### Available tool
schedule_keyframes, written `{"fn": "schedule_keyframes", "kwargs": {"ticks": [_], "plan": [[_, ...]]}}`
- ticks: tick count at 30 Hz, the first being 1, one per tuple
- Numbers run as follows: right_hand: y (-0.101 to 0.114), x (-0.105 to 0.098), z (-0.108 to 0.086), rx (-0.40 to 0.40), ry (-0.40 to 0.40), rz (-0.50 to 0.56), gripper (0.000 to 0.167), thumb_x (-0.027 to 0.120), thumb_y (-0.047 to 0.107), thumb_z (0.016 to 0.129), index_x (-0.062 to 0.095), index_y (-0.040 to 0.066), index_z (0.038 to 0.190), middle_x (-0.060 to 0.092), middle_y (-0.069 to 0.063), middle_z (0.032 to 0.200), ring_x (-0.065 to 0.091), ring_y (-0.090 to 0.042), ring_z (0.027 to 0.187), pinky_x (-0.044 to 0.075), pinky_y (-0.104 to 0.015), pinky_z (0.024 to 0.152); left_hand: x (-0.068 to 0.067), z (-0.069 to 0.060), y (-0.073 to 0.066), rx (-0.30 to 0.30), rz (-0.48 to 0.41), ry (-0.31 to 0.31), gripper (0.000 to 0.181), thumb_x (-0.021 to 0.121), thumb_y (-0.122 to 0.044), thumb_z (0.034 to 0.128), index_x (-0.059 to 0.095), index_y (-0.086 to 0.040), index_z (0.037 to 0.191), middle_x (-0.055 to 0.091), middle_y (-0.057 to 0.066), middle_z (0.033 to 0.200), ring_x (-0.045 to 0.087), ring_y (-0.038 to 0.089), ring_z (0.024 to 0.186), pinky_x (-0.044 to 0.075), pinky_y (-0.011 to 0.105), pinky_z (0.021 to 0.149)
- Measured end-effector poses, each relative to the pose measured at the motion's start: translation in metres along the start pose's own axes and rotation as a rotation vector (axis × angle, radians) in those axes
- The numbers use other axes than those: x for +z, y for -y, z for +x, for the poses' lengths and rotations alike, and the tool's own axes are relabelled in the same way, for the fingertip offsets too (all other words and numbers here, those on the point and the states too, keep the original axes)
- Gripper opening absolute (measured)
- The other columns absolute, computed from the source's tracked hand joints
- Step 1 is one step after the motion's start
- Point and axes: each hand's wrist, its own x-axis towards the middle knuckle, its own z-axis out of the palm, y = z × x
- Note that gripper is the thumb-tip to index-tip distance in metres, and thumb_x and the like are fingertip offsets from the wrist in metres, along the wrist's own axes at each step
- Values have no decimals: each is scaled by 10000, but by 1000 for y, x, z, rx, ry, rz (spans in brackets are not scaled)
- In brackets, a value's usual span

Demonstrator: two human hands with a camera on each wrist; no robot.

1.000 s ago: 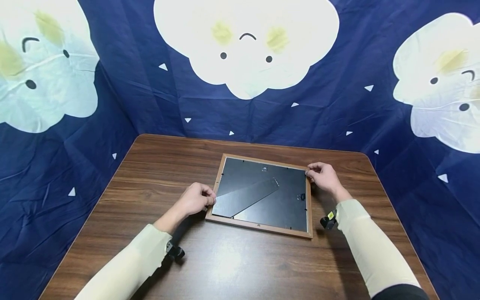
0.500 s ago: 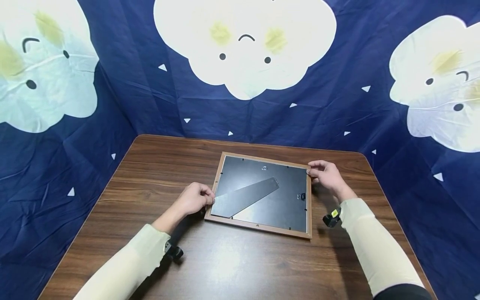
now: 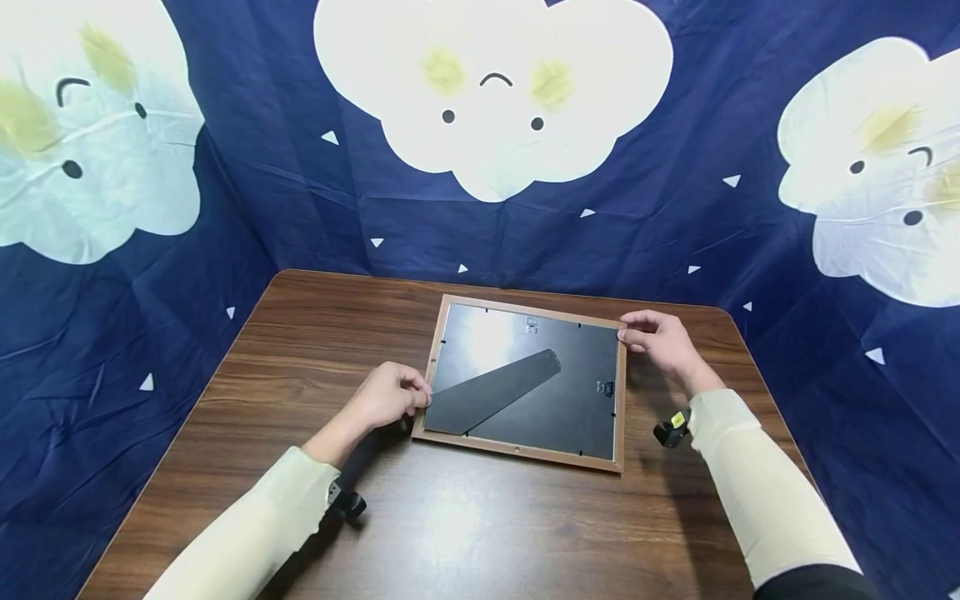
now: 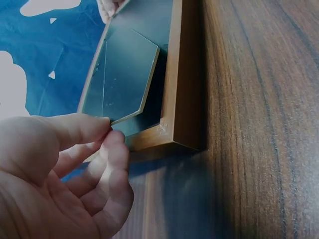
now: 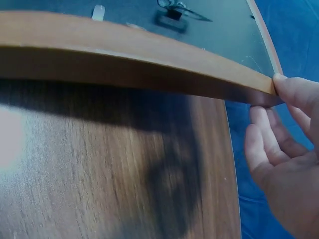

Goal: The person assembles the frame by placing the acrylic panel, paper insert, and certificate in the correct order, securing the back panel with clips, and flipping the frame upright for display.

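Note:
A wooden picture frame [image 3: 525, 452] lies back side up on the table, its black backing board [image 3: 562, 417] and folding stand [image 3: 491, 393] facing me. My left hand [image 3: 387, 396] is at the frame's left edge; in the left wrist view its thumb and finger pinch the corner of the stand [image 4: 129, 82], which stands slightly off the board. My right hand [image 3: 663, 343] pinches the frame's far right corner. In the right wrist view the thumb lies on top of the frame [image 5: 149, 55] with fingers beneath, and that side is lifted off the table.
The brown wood-grain table [image 3: 465, 533] reaches beyond the frame on every side. A dark blue cloth [image 3: 420, 212] with white clouds hangs around its back and sides. Metal hangers [image 3: 606, 389] and small black tabs sit on the frame's back.
My right hand has moved slightly up and right, raising the frame's far side, and the glare on the backing has shifted. My left hand has stayed nearly still.

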Motion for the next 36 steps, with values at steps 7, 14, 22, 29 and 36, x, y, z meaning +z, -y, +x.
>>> {"fn": "schedule_keyframes", "kwargs": {"ticks": [7, 14, 22, 29, 36], "plan": [[10, -5, -4, -19, -45, -17, 440, 751, 158, 940, 615, -38, 1310, 680, 92, 1004, 670, 8, 868, 595, -237, 799, 0, 1, -2, -11, -64, 3, 63, 721, -30, 851, 779, -51, 866, 730, 36, 726, 680, 211, 589, 529, 288, 543], [15, -9, -5, -104, -117, -38, 398, 789, 143, 908, 674, -38, 1243, 704, 169, 925, 669, 23, 818, 574, -176, 721, -1, 0, -5, -1, -53, -23, 50, 734, -54, 857, 781, -70, 864, 730, 7, 722, 706, 300, 636, 530, 308, 601], [22, -16, -4, -161, -113, -81, 380, 799, 169, 903, 700, -20, 1217, 717, 166, 944, 675, -11, 817, 577, -189, 727, -2, -2, -8, 8, -42, -40, 51, 736, -65, 858, 784, -81, 867, 724, -8, 718, 712, 326, 654, 532, 321, 637], [29, -21, -3, -213, -119, -82, 367, 790, 116, 903, 682, -57, 1208, 721, 143, 983, 670, 26, 853, 558, -165, 732, -3, 1, -9, 13, -34, -64, 57, 743, -69, 855, 790, -101, 861, 727, 16, 726, 708, 266, 633, 525, 318, 670], [41, -28, -5, -243, -120, -31, 332, 790, 53, 888, 686, -78, 1174, 738, 133, 920, 688, -7, 783, 572, -194, 694, -4, 2, -12, 12, -4, -70, 80, 724, -80, 867, 789, -126, 868, 721, 59, 732, 700, 241, 663, 494, 328, 719]]}}
